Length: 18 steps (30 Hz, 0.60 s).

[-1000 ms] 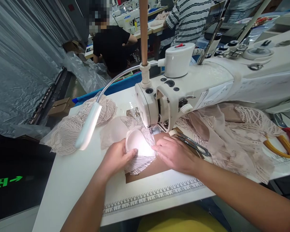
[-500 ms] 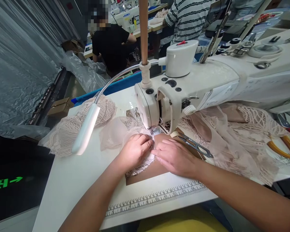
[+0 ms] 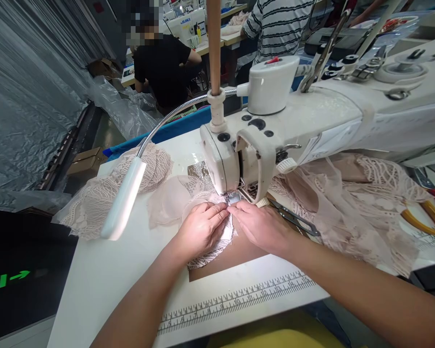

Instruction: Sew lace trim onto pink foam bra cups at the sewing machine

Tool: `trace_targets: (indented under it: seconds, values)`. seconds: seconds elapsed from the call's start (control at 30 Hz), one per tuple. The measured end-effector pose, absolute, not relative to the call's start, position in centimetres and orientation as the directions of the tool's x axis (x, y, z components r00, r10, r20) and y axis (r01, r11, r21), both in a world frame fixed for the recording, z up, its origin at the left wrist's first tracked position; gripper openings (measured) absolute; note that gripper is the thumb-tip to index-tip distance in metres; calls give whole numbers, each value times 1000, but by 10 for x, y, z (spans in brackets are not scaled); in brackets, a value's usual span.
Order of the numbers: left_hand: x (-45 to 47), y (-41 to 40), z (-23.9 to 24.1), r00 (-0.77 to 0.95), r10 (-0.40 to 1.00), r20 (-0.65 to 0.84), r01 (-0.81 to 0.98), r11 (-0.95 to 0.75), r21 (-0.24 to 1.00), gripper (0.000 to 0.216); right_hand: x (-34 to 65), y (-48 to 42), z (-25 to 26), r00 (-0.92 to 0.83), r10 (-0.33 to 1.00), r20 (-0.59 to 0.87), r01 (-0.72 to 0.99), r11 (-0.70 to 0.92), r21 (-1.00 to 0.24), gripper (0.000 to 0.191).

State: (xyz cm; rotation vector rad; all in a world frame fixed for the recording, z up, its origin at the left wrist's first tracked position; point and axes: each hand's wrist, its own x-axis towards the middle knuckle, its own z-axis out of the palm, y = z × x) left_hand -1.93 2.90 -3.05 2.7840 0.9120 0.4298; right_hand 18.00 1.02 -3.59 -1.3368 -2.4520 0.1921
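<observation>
A beige lace bra piece point(image 3: 210, 255) lies under the needle end of a white sewing machine point(image 3: 226, 162), over a brown plate. My left hand point(image 3: 203, 228) rests on the lace, fingers together and pressing it down just in front of the presser foot. My right hand point(image 3: 258, 223) is closed at the lace's right edge, its fingertips meeting the left hand's beside the foot. The hands cover part of the lace and hide what lies under the fingers. A sheer cup point(image 3: 170, 199) spreads on the table left of the needle.
A lamp point(image 3: 125, 200) on a bendy neck hangs at left over bundled lace point(image 3: 155, 166). Thread snips point(image 3: 295, 217) lie right of my right hand, near piled lace pieces point(image 3: 348, 208) and orange-handled scissors point(image 3: 426, 220). A printed ruler point(image 3: 239, 300) lines the front edge. Two co-workers sit beyond.
My right hand has moved forward toward the presser foot, its fingertips now beside it. My left hand stays on the lace with little change. The view has shifted slightly.
</observation>
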Motion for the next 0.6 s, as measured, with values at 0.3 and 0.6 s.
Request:
trace_targets:
  seconds: [0.3,0.6]
  values:
    - [-15,27,-32,750,637,181,619,-771,148,36,176,11,-36,-445,887,127,858,462,-224,34]
    - [-14,30,-32,749,641,168,630,-767,118,33,177,11,-36,-446,881,159,845,472,-250,33]
